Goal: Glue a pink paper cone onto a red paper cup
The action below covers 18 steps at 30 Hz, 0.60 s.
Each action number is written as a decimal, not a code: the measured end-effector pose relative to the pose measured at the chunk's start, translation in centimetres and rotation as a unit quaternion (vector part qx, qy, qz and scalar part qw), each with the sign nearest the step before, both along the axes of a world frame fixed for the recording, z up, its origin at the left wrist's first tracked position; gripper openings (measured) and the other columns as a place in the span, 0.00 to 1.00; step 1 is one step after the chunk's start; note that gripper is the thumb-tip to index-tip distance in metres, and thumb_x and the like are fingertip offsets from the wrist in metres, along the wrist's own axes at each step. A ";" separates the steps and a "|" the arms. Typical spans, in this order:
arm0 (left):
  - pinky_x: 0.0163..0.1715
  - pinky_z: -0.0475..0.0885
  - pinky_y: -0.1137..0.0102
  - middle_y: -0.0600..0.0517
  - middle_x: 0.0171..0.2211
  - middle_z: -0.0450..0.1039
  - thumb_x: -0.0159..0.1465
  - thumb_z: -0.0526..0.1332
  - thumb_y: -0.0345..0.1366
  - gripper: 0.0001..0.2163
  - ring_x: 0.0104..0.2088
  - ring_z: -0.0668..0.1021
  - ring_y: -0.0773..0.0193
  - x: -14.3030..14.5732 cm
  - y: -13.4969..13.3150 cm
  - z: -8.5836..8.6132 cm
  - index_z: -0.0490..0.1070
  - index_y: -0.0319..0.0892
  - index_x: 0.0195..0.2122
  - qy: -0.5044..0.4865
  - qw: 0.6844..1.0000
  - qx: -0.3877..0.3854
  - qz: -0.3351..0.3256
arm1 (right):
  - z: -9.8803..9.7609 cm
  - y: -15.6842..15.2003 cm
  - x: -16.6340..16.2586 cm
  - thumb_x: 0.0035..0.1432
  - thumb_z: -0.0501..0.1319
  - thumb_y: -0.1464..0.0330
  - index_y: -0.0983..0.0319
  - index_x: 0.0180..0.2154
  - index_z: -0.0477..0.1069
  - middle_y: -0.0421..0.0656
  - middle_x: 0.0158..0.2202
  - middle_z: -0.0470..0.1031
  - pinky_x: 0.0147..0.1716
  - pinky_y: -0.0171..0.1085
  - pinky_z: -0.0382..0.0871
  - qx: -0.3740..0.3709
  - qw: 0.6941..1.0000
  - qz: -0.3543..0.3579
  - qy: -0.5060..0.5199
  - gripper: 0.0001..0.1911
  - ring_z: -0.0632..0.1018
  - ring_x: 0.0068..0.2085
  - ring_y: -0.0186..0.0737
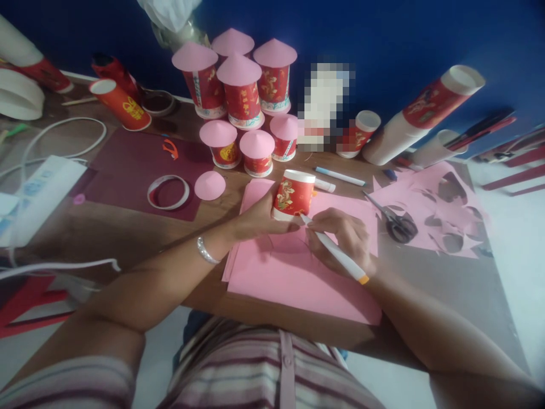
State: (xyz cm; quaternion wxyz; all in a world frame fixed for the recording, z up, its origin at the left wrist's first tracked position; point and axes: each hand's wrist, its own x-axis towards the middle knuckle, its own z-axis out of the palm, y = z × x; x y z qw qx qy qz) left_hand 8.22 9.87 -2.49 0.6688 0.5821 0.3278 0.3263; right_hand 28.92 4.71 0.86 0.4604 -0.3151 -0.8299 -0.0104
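A red paper tube [293, 195] with a gold figure and white bands at both ends stands upright over the pink sheets. My left hand [264, 216] is closed around its left side and bottom edge. In my right hand [343, 236] is a white marker [338, 255] with an orange end, its tip touching or almost touching the tube's lower white band. Pink paper sheets [293, 284] lie stacked under both hands. A capped-looking blue and white marker [340, 176] rests just behind the tube.
Behind stand several red tubes with pink cone tops [239, 74]. Scissors [394, 221] lie on pink paper scraps [426, 204] at right. A pink cone [210, 186] and a tape roll [168, 192] are at left, near a white power strip [46, 193]. A long tube [434, 108] leans back right.
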 end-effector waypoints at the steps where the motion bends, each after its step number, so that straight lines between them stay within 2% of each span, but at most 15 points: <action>1: 0.56 0.79 0.54 0.44 0.56 0.78 0.51 0.81 0.41 0.41 0.55 0.82 0.48 0.0 0.0 -0.1 0.65 0.47 0.64 0.002 1.000 -0.001 0.004 | 0.0 0.0 0.0 0.63 0.64 0.77 0.59 0.42 0.69 0.41 0.31 0.80 0.27 0.32 0.77 0.000 1.000 0.002 0.000 0.09 0.82 0.29 0.35; 8: 0.56 0.79 0.55 0.44 0.56 0.78 0.54 0.79 0.41 0.38 0.57 0.81 0.48 0.0 0.1 0.0 0.65 0.48 0.64 -0.022 1.000 0.007 -0.008 | 0.0 0.0 0.0 0.63 0.64 0.77 0.58 0.42 0.69 0.41 0.30 0.80 0.27 0.32 0.77 0.000 1.000 0.003 0.000 0.10 0.82 0.29 0.35; 13: 0.54 0.79 0.55 0.45 0.53 0.79 0.52 0.80 0.43 0.38 0.54 0.82 0.48 0.2 0.1 0.5 0.68 0.47 0.62 -0.010 1.000 0.011 -0.009 | 0.1 0.1 0.0 0.63 0.64 0.78 0.58 0.43 0.69 0.40 0.31 0.80 0.28 0.33 0.78 0.003 1.000 0.006 -0.001 0.11 0.83 0.30 0.36; 18: 0.54 0.80 0.55 0.45 0.52 0.79 0.52 0.80 0.42 0.39 0.53 0.82 0.49 0.1 0.1 0.6 0.66 0.48 0.64 -0.007 1.000 0.007 -0.012 | 0.1 0.2 0.0 0.63 0.64 0.78 0.59 0.42 0.69 0.41 0.31 0.80 0.28 0.32 0.78 0.004 1.000 0.004 -0.002 0.10 0.83 0.30 0.36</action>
